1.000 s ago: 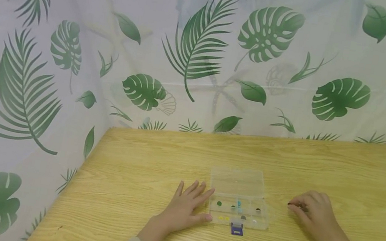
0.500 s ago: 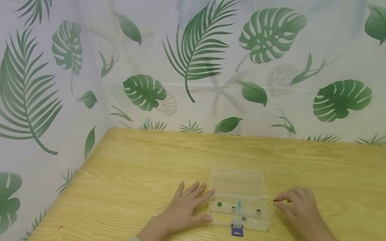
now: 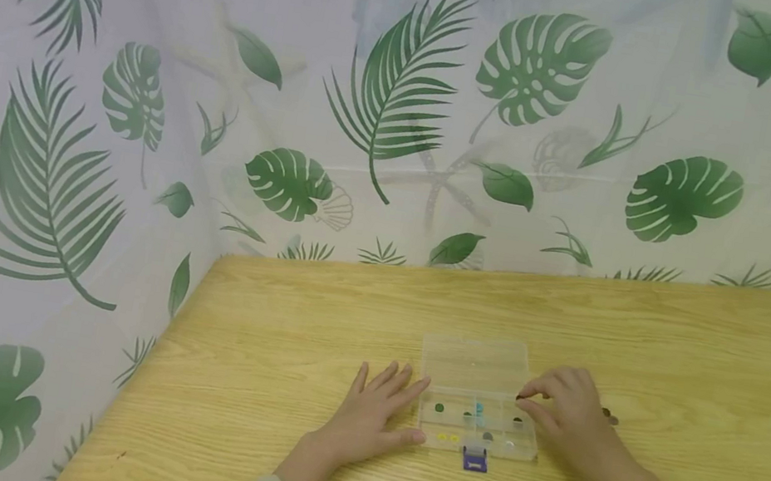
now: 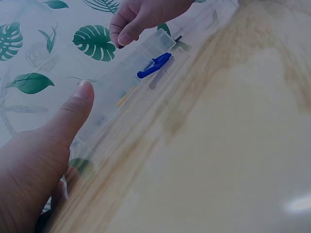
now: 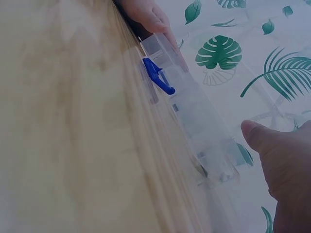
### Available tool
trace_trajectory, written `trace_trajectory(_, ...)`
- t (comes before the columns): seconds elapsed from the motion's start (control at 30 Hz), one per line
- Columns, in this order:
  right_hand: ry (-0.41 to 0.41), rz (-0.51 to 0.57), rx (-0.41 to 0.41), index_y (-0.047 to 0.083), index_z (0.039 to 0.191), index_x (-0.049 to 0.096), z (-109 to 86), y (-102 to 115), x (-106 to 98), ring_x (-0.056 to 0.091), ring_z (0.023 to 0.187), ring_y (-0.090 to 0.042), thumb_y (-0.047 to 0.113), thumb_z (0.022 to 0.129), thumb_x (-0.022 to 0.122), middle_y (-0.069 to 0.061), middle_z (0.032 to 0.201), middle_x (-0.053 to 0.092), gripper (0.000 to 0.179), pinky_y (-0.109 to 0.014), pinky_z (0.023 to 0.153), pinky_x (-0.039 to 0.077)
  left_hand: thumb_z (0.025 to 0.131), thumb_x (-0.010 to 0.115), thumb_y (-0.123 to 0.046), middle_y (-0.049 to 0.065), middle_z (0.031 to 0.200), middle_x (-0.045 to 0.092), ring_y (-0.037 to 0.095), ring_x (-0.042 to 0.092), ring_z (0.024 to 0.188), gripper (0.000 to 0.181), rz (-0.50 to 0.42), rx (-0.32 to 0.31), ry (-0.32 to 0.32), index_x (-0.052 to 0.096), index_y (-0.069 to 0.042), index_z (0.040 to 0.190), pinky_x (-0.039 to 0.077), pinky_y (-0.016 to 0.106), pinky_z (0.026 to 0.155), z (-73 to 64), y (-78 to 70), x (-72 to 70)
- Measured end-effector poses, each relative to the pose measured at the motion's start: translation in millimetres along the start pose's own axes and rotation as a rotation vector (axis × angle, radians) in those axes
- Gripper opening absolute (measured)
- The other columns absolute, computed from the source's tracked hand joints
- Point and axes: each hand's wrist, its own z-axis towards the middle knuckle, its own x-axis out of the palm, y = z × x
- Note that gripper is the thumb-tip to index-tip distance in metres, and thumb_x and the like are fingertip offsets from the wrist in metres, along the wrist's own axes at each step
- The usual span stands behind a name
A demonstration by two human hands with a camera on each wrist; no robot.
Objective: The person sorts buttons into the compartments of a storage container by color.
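A clear plastic compartment box [image 3: 431, 420] lies on the table with its lid [image 3: 472, 362] folded back and a blue latch [image 3: 475, 460] hanging at the front. In its compartments are small round button-like pieces: green [image 3: 439, 407], blue, yellow [image 3: 443, 436], grey and dark ones. My left hand [image 3: 368, 419] rests spread at the box's left side, its fingers straight and its thumb at the front corner. Between thumb and fingertips my right hand [image 3: 572, 421] pinches a small dark round piece [image 3: 520, 397] over the back right of the box. The right wrist view hides that piece.
Just right of my right hand, a dark piece [image 3: 606, 412] and a grey-brown piece [image 3: 613, 420] lie on the wooden table [image 3: 282, 317]. A leaf-printed cloth [image 3: 391, 107] hangs behind and along the left side.
My right hand has moved left from the table to the box, carrying the pinched dark piece. Loose pieces now show behind it. The left hand and the box stay in place.
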Motion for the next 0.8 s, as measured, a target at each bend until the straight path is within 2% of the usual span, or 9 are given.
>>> trace_trajectory(0.07, -0.012, 0.001, -0.031, 0.008, 0.080, 0.063, 1.0, 0.6, 1.6, 0.045, 0.075, -0.015, 0.045, 0.097, 0.041, 0.001, 0.078, 0.057, 0.046, -0.029, 0.074, 0.031, 0.091, 0.032, -0.067, 0.010, 0.157, 0.020, 0.031, 0.013, 0.145, 0.072, 0.001, 0.001, 0.000, 0.019, -0.030, 0.152, -0.002, 0.063, 0.112, 0.0, -0.4, -0.4)
trace_trajectory(0.27, -0.013, 0.016, -0.057, 0.007, 0.082, 0.062, 1.4, 1.6, 4.5, 0.043, 0.074, -0.013, 0.042, 0.097, 0.043, 0.001, 0.079, 0.057, 0.043, -0.027, 0.073, 0.030, 0.092, 0.037, -0.063, 0.010, 0.156, 0.021, 0.031, 0.013, 0.145, 0.071, -0.003, -0.001, 0.002, 0.020, -0.029, 0.152, -0.002, 0.063, 0.112, -0.4, -1.7, -2.0)
trace_trajectory(0.53, 0.035, 0.002, 0.017, 0.003, 0.085, 0.063, -2.7, 4.3, 0.4, 0.045, 0.078, -0.013, 0.043, 0.096, 0.045, -0.001, 0.082, 0.058, 0.046, -0.025, 0.076, 0.032, 0.092, 0.035, -0.064, 0.010, 0.156, 0.020, 0.031, 0.013, 0.145, 0.071, -0.004, 0.004, 0.000, 0.020, -0.029, 0.152, -0.001, 0.064, 0.111, -1.5, -2.8, -2.7)
trace_trajectory(0.8, -0.003, -0.024, 0.019, 0.004, 0.084, 0.064, -7.8, -2.3, 0.1, 0.047, 0.080, -0.019, 0.049, 0.095, 0.041, -0.001, 0.082, 0.057, 0.052, -0.027, 0.078, 0.033, 0.091, 0.032, -0.067, 0.009, 0.157, 0.020, 0.030, 0.013, 0.145, 0.073, 0.019, 0.000, 0.001, 0.019, -0.029, 0.152, 0.000, 0.064, 0.111, -1.3, -0.5, -1.1)
